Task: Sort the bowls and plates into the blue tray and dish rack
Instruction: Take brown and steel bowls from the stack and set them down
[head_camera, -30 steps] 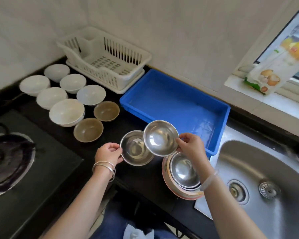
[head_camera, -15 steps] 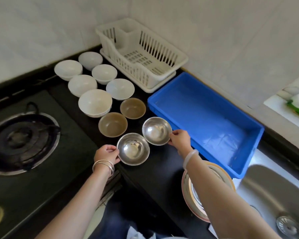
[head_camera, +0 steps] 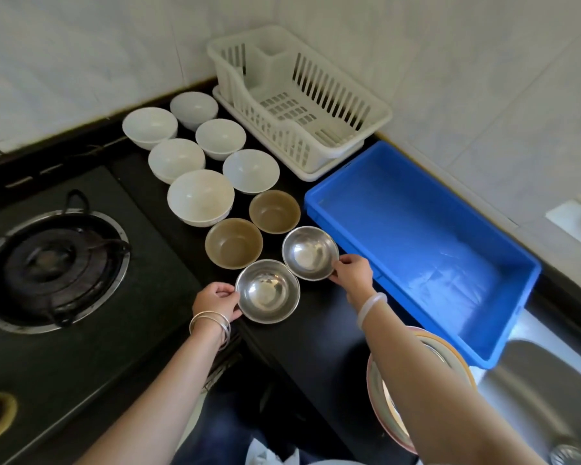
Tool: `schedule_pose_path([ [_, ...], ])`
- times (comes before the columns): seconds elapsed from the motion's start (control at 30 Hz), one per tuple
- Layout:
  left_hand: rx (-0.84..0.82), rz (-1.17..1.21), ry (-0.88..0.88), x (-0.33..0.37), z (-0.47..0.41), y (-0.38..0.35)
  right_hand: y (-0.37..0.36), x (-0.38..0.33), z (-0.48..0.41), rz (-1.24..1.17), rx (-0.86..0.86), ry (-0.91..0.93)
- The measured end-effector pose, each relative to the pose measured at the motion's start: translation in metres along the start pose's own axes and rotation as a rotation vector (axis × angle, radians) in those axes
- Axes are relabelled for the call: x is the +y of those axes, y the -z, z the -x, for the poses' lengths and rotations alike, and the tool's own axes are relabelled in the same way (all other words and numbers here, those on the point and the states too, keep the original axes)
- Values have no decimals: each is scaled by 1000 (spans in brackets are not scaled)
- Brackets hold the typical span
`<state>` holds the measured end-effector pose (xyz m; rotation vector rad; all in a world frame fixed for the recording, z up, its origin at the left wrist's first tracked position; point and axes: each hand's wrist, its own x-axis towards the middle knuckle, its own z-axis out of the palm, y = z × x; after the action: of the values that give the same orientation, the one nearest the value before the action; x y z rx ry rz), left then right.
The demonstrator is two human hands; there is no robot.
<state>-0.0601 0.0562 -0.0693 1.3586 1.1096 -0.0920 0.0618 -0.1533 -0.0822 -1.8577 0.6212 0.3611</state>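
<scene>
Black table [head_camera: 316, 337]: stove at left edge, sink at right. Blue tray [head_camera: 416, 250] along back-right edge, nothing in it. White dish rack [head_camera: 299, 105] at back corner, also bare. Plate stack [head_camera: 383, 397] at front-right edge, partly hidden by forearm. Six white bowls [head_camera: 200, 196], two brown bowls [head_camera: 233, 243], mid-table in rows. Two steel bowls nearest front: left hand [head_camera: 217, 302] pinched on rim of front steel bowl [head_camera: 267, 290]; right hand [head_camera: 351, 273] pinched on rim of rear steel bowl [head_camera: 311, 253], both apparently resting on table. Judged step: laying out, sorting not begun. Next: lift one bowl clear, carry to tray or rack
</scene>
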Motion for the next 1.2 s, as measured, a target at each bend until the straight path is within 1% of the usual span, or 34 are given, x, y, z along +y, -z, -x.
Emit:
schedule_pose_path([
  [0.4, 35, -23, -45, -1, -2, 0, -3, -5, 1, -54, -39, -40],
  [0.6, 60, -62, -100, -3, 0, 0, 3, -4, 9, 11, -99, -50],
  [0.73, 68, -191, -207, 2, 10, 2, 12, -3, 19, 63, -113, 7],
  [0.87, 93, -297, -322, 11, 27, -2, 32, -3, 38, 156, -76, 135],
  [0.97, 53, -347, -408, 18, 44, -14, 58, 0, 58, 231, -27, 237],
  [1.03, -5, -362, -463, 19, 58, -29, 80, 9, 72, 303, 52, 288],
  [1.2, -293, -515, -561, 3, 100, -78, 143, 51, 107, 399, 299, 307],
])
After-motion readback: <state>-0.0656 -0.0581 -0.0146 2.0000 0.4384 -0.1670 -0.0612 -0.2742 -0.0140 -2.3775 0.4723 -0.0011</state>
